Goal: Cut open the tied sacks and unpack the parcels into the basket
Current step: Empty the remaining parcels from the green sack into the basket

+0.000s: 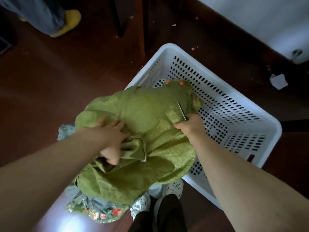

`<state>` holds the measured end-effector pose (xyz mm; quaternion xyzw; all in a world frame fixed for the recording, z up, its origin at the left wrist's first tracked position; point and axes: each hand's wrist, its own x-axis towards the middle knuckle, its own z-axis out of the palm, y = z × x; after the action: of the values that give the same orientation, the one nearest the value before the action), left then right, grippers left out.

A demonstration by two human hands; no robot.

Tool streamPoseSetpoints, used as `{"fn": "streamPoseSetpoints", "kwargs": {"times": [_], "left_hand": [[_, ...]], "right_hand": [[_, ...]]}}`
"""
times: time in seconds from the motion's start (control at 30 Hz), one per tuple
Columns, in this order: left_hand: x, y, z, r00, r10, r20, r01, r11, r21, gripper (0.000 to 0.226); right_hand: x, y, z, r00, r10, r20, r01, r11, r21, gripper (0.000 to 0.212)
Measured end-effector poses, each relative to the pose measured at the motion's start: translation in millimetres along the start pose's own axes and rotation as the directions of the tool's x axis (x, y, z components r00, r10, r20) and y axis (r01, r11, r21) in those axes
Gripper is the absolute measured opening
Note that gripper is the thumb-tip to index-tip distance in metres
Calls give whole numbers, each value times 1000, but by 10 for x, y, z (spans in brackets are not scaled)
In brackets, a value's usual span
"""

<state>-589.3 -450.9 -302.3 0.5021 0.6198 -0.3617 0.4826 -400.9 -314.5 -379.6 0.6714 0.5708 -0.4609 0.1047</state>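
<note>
Sack (142, 118) of green woven cloth lies across the near corner of the white basket (167, 49), its far end inside. It looks limp and crinkly, probably slick and lumpy with parcels. My left hand (112, 139) clutches a bunched fold, the surest hold. My right hand (190, 124) is clenched round a thin blade (182, 111) laid against the cloth.
</note>
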Motion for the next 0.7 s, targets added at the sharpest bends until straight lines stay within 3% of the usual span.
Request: {"fn": "streamPoseSetpoints", "kwargs": {"times": [0.03,0.07,0.1,0.13,0.17,0.2,0.23,0.3,0.37,0.47,0.57,0.63,0.7], "left_hand": [[-34,9,-103,990,24,137,12,966,-258,89],[-49,0,-203,979,39,198,70,854,-516,92],[-35,-11,-276,991,-18,130,105,701,-705,100],[-7,-20,-340,985,-175,-5,99,580,-809,99],[68,-25,-364,908,-383,-171,82,561,-823,91],[117,-9,-375,769,-560,-309,130,611,-781,85],[212,7,-357,691,-609,-389,176,664,-727,87],[352,60,-285,743,-577,-338,206,679,-705,100],[494,79,-210,786,-537,-305,217,702,-678,81],[553,82,-141,732,-569,-375,165,682,-713,32],[430,185,-268,667,-597,-446,41,628,-777,24],[291,289,-502,633,-602,-486,-120,545,-830,26],[113,420,-793,653,-605,-457,-312,334,-889,26]], "right_hand": [[-9,33,-9,1000,-14,-7,15,998,54,13],[-21,63,-13,999,-23,-24,26,992,126,18],[-25,93,-18,999,-18,-48,28,978,207,31],[-25,123,-25,997,9,-72,13,956,292,39],[-26,139,-30,996,46,-80,-12,927,375,41],[-26,145,-41,995,77,-65,-41,899,437,36],[-26,154,-50,994,105,-39,-74,880,470,28],[-18,178,-77,986,164,20,-153,859,488,17],[10,200,-106,980,193,48,-191,847,495,22],[-23,259,-129,980,197,19,-179,843,507,29],[-150,301,-200,980,171,-98,-98,854,511,27],[-275,302,-263,965,174,-196,-42,842,538,16],[-441,292,-314,933,234,-272,-9,773,634,11]]}}
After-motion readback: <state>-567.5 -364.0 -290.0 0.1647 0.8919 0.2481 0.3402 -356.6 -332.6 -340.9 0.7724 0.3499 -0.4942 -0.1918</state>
